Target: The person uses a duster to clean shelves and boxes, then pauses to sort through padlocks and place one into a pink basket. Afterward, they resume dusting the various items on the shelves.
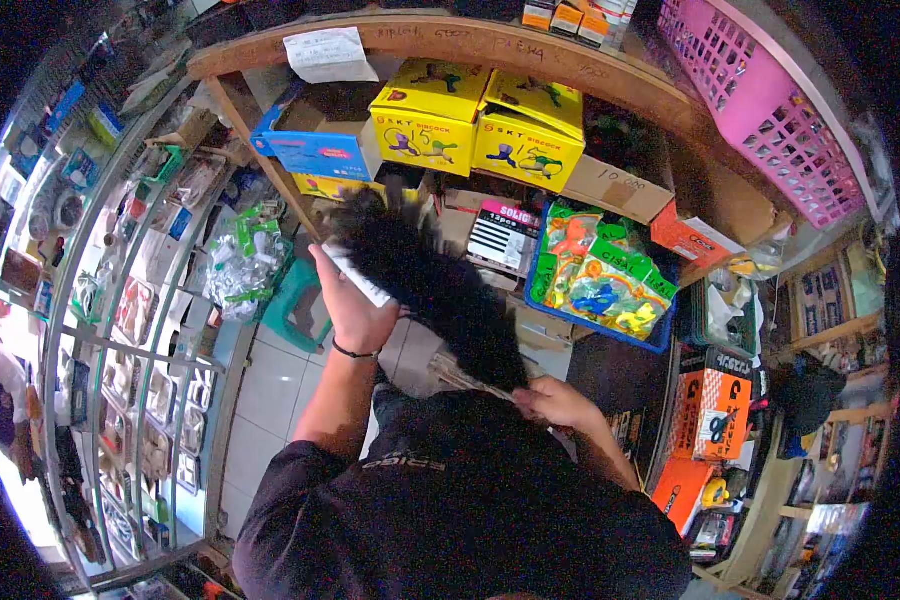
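My right hand [562, 402] is closed on a black feather duster [450, 295] at its lower end; the exact grip is partly hidden. The dark feathers slant up and left across the front of the shelf, with their tip blurred. My left hand [355, 312], with a dark band at the wrist, holds a flat white item [362, 276], whose kind I cannot make out. Its fingers are mostly hidden behind that item, and the duster's feathers lie right beside it. Pale strips [460, 374] show below the feathers, near my right hand.
A wooden shelf [450, 38] carries yellow boxes [425, 140] and an open blue box [320, 152]. Bagged colourful parts fill a blue tray [610, 333]. A pink basket [760, 120] hangs over the right. Racks of goods [135, 350] line the left; a green stool [295, 305] stands on the tiles.
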A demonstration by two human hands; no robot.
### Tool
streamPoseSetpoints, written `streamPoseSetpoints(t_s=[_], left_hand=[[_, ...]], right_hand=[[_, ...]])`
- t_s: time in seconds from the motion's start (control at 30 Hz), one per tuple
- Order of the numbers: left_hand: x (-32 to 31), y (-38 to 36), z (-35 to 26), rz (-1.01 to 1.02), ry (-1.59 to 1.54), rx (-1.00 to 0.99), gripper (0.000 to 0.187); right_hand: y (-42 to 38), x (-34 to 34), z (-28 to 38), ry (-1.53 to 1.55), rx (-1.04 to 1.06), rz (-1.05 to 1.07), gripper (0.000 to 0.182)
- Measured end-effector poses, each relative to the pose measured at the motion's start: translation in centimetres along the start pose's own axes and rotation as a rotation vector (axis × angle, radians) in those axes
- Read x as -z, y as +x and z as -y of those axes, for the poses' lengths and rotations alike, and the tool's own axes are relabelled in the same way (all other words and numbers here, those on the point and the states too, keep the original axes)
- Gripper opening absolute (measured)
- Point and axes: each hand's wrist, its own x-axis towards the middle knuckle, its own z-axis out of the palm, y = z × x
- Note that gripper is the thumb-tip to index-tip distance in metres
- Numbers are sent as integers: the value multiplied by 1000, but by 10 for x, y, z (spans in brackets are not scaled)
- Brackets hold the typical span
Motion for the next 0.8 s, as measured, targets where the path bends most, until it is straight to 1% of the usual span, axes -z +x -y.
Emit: streamPoseSetpoints(t_s=[0.03,0.07,0.1,0.13,0.17,0.2,0.27,0.3,0.33,0.4,0.43,0.47,0.5,0.53,0.57,0.6,0.63,0.67,0.7,0.73,0.8], left_hand=[[2,-2,-1,107,-48,-4,58],[7,0,0,108,-48,-3,58],[17,5,4,94,254,-39,58],[22,8,8,79,555,-76,58],[27,10,5,93,654,-97,53],[30,10,5,92,652,-99,53],[17,5,0,126,-31,-51,49],[10,2,0,129,-55,-23,48],[20,4,2,128,-54,-23,48],[46,14,7,208,258,1,55],[31,10,3,30,405,-14,55],[25,8,2,31,404,-17,55],[22,6,0,68,194,-47,52],[18,3,-2,104,-15,-77,50],[8,-1,-2,109,-68,9,49],[19,2,0,107,-67,8,49],[22,4,0,196,118,-16,51],[23,5,1,288,302,-39,54],[22,2,3,15,584,-101,56],[14,-1,0,19,582,-103,56],[9,-5,-4,111,38,-63,53]], right_hand=[[0,1,2,-141,63,71,43],[0,2,5,-283,128,139,42],[-1,3,7,-283,128,136,42],[-3,5,9,-328,63,162,44],[-4,6,10,-374,-2,190,47],[-3,5,4,-376,-3,192,47],[2,0,-18,77,-11,29,47],[6,1,-24,-79,2,86,46],[3,0,-15,-79,2,87,46],[-7,-1,11,-369,171,122,45],[-5,-1,3,-372,172,120,45],[0,-1,-11,-222,78,82,45],[2,-2,-20,-72,-16,48,46],[1,-2,-15,-72,-17,52,46],[0,-1,-7,-112,-47,88,45],[-1,-1,-3,-151,-76,122,45],[-1,-1,-3,-150,-73,120,45],[-1,-1,-3,-252,45,147,45],[-2,-1,-4,-357,162,173,46],[-1,-1,-12,-360,163,170,46],[5,-3,-34,47,21,43,45]])
